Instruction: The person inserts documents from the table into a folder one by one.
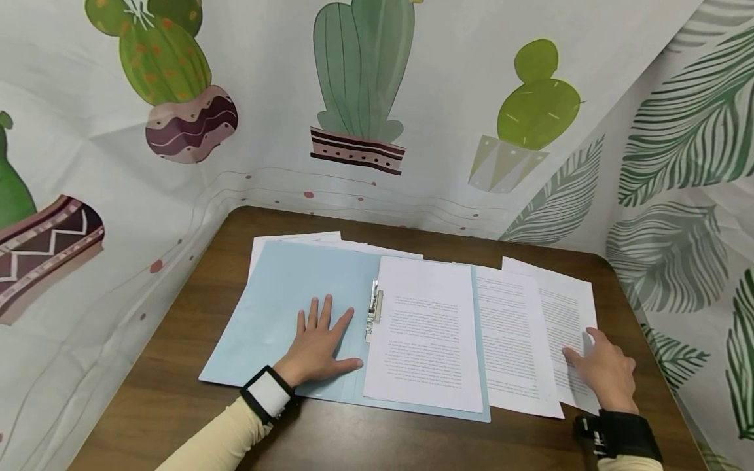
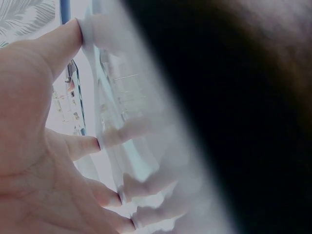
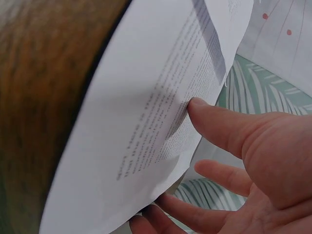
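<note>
A light blue folder [image 1: 306, 271] lies spread flat on the wooden table. My left hand [image 1: 318, 347] rests on its left cover, fingers straight and spread, thumb toward the metal clip [image 1: 374, 311]. In the left wrist view the fingertips of the left hand [image 2: 44, 161] press on the pale blue surface. A printed page [image 1: 427, 333] lies on the folder's right side, beside the clip. At far right, my right hand [image 1: 607, 369] holds the edge of the outermost printed sheet [image 1: 565, 297]. In the right wrist view its thumb lies on the text and some fingertips are hidden behind the edge.
Another printed sheet [image 1: 518, 340] lies between the folder and the outermost sheet, partly under the folder. More white papers [image 1: 294, 237] stick out behind the folder's left cover. A cactus-patterned cloth [image 1: 265, 131] hangs behind the brown table [image 1: 171, 347].
</note>
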`<state>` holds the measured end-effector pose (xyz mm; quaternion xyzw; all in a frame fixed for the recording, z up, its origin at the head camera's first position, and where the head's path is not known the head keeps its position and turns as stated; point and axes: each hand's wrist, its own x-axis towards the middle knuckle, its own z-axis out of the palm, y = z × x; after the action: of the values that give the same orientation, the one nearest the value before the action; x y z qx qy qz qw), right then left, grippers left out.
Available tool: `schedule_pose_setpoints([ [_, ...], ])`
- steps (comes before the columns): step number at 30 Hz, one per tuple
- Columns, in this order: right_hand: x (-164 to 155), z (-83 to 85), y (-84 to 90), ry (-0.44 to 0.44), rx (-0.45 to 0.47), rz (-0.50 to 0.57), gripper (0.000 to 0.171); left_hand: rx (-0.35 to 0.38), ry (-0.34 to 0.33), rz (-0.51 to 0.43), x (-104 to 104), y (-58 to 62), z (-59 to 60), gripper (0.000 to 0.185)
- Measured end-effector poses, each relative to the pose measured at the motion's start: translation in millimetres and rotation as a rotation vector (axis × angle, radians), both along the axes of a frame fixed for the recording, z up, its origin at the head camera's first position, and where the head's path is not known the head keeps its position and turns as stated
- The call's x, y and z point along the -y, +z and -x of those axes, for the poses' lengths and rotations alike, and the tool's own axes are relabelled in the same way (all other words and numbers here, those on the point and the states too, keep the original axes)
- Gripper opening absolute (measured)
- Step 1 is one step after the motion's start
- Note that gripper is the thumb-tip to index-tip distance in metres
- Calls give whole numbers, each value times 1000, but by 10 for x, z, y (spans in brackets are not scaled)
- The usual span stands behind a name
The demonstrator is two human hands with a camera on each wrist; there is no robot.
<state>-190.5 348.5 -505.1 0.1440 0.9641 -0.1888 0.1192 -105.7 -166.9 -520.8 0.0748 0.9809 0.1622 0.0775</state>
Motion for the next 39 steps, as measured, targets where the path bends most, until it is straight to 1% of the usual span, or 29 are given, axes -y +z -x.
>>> schedule_pose_setpoints([
  [11, 16, 3, 17, -18, -6, 11, 80, 9, -1, 5, -3, 13, 17, 100],
  [19, -8, -12, -1, -23, -79, 20, 82, 4, -3, 12, 0, 17, 20, 100],
  [22, -14, -20, -3, -29, -104, 28, 78, 5, -4, 7, 4, 10, 21, 100],
  [25, -20, -21, -3, -44, -118, 26, 70, 11, -3, 2, 6, 7, 18, 100],
  [31, -54, -31, -10, -109, -145, 19, 56, 21, -4, -1, 13, -9, 14, 101],
  [34, -79, -37, -22, -128, -169, 24, 55, 29, -7, 9, 12, -2, 13, 101],
  [39, -88, -44, -29, -145, -179, 34, 55, 16, -6, -7, 11, 20, 12, 101],
])
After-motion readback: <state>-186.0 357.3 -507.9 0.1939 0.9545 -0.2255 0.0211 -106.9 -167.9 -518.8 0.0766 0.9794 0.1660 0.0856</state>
